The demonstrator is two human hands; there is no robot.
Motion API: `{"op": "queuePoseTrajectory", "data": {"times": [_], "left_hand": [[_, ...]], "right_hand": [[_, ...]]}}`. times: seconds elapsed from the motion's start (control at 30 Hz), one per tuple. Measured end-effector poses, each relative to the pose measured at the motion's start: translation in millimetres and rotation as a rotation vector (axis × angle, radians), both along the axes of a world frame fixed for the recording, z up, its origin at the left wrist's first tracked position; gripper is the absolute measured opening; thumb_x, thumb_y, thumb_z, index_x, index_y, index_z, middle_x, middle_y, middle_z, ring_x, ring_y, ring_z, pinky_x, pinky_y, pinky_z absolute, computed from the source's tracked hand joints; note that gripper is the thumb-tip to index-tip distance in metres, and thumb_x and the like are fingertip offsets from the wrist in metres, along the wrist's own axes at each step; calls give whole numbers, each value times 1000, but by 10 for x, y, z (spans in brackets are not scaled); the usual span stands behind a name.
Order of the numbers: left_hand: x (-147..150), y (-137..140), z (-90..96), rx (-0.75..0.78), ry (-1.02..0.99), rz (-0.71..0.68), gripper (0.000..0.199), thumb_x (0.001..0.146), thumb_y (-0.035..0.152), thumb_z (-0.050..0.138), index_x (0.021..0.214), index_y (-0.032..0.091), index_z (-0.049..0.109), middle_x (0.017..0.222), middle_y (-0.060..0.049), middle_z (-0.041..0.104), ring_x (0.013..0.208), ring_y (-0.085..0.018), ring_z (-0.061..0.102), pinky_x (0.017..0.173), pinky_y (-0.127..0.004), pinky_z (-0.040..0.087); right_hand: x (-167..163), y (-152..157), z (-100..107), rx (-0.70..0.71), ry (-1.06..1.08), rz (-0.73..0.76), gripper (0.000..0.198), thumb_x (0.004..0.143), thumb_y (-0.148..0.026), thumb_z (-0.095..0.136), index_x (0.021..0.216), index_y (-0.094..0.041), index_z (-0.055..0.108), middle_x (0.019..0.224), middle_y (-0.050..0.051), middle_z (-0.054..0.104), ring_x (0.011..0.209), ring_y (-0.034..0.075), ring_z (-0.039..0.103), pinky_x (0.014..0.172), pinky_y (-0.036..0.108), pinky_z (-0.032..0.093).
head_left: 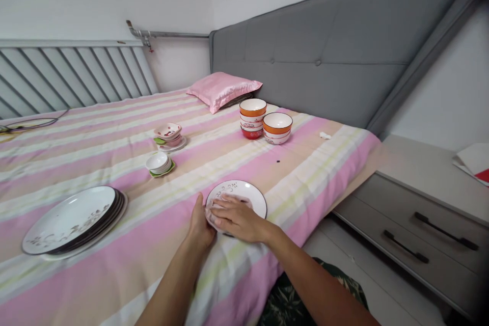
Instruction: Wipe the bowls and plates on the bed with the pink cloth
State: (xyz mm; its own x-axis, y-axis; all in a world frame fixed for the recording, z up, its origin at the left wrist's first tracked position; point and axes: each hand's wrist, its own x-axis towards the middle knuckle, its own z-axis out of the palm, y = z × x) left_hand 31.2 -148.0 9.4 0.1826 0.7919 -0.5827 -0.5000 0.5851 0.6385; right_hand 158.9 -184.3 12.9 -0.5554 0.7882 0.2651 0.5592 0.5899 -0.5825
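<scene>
A round white plate (256, 197) with a dark rim and a brown floral pattern is in front of me, above the striped bed sheet. My left hand (202, 224) grips its left edge, thumb up along the rim and the other fingers hidden beneath. My right hand (239, 218) lies over the plate's face, pressing a pale, thin cloth (244, 200) against it. The cloth bunches out around the fingers toward the plate's left side.
Large oval plates (72, 216) are stacked at the left. Small dishes (157, 162) and pink bowls (168, 132) sit mid-bed. Two stacks of orange-rimmed bowls (252, 117) stand farther back, near a pink pillow (225, 89). A drawer cabinet (416, 234) is at the right.
</scene>
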Motion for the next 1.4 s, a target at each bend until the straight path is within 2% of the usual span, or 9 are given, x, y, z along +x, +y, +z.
{"op": "queuePoseTrajectory", "data": {"times": [0.13, 0.27, 0.33, 0.43, 0.67, 0.77, 0.93, 1.17, 1.4], "left_hand": [[-1, 8, 1, -35, -69, -104, 64, 90, 52, 30, 123, 3, 53, 106, -21, 68, 98, -31, 65, 91, -46, 47], [26, 15, -11, 5, -31, -72, 61, 91, 49, 29, 124, 3, 52, 110, -21, 66, 100, -30, 65, 94, -45, 45], [36, 16, -15, 6, -5, -42, 59, 91, 47, 30, 124, 4, 53, 111, -21, 66, 101, -29, 65, 94, -44, 45], [42, 15, -16, -4, 16, -19, 57, 91, 46, 31, 123, 5, 53, 111, -20, 66, 100, -29, 65, 94, -44, 46], [63, 14, 3, 7, 14, 18, 52, 92, 42, 32, 124, 7, 53, 109, -17, 68, 98, -27, 66, 92, -40, 47], [71, 11, 4, 7, 9, 27, 52, 91, 42, 33, 124, 6, 53, 108, -17, 68, 98, -27, 66, 91, -41, 48], [69, 4, -24, 23, 20, 47, 50, 91, 42, 35, 119, 8, 57, 108, -16, 69, 97, -26, 66, 90, -38, 49], [73, 5, -77, 66, 7, 66, 46, 90, 41, 40, 116, 9, 60, 107, -15, 69, 95, -25, 67, 89, -37, 50], [77, 14, -95, 93, 0, 102, 39, 90, 36, 40, 112, 12, 61, 94, -10, 72, 86, -22, 69, 83, -34, 52]], "right_hand": [[163, -145, 73, -96, 35, 28, 31, 93, -35, 43, 119, -32, 60, 133, -4, 52, 130, 12, 40, 113, 33, 24], [350, -177, 70, -195, 59, 29, 24, 89, -36, 52, 106, -33, 68, 123, -6, 61, 129, 13, 42, 112, 33, 25], [451, -171, 50, -226, 39, -23, 22, 86, -36, 56, 103, -31, 70, 120, -4, 63, 128, 15, 43, 111, 34, 25], [569, -157, -5, -227, -35, -182, 23, 80, -38, 62, 100, -33, 70, 128, -1, 57, 131, 20, 39, 108, 39, 27], [519, -106, -195, -103, -194, -434, 41, 88, -30, 47, 129, -31, 51, 145, 3, 37, 138, 26, 22, 110, 49, 18], [446, -29, -266, -56, -230, -500, 45, 91, -30, 41, 136, -29, 42, 148, 6, 32, 137, 26, 22, 109, 49, 18], [348, 164, -324, -27, -288, -535, 46, 93, -33, 36, 139, -28, 37, 149, 8, 29, 137, 28, 21, 108, 49, 20], [204, 329, -294, -48, -268, -457, 49, 94, -37, 31, 141, -25, 32, 151, 10, 24, 139, 29, 16, 110, 49, 16], [-52, 360, -173, -24, -133, -222, 50, 95, -42, 30, 142, -23, 31, 151, 4, 26, 141, 20, 12, 115, 42, 13]]}}
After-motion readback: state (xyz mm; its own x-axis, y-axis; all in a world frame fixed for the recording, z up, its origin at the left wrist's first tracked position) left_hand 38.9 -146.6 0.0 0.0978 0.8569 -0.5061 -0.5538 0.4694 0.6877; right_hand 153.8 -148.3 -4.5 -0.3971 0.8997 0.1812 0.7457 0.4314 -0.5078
